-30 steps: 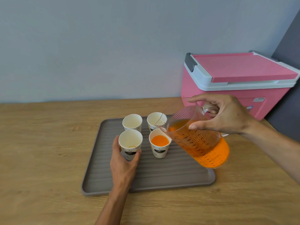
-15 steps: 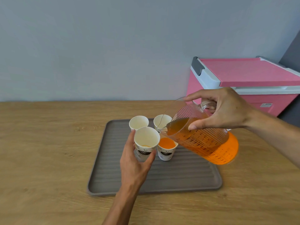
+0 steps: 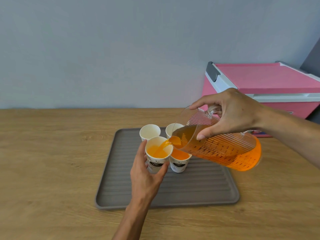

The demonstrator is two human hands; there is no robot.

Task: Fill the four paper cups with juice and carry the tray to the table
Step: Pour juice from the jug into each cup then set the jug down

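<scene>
My left hand (image 3: pixel 145 179) grips a white paper cup (image 3: pixel 158 157) lifted a little above the grey ribbed tray (image 3: pixel 190 187). My right hand (image 3: pixel 232 113) holds a clear measuring jug (image 3: pixel 218 146) of orange juice by its handle, tilted left, and juice runs from its spout into the held cup. A cup full of juice (image 3: pixel 180 161) stands on the tray just right of the held one. Behind them stand two more cups: one empty (image 3: pixel 149 132), the other (image 3: pixel 171 129) partly hidden by the jug.
The tray lies on a wooden counter (image 3: pixel 52 161) against a pale wall. A pink cooler box (image 3: pixel 270 87) with a white rim and grey latch stands at the back right, close behind my right arm.
My left hand lifted the front-left cup off the tray toward the jug. The jug tipped further and juice now flows into that cup, which was nearly empty before.
</scene>
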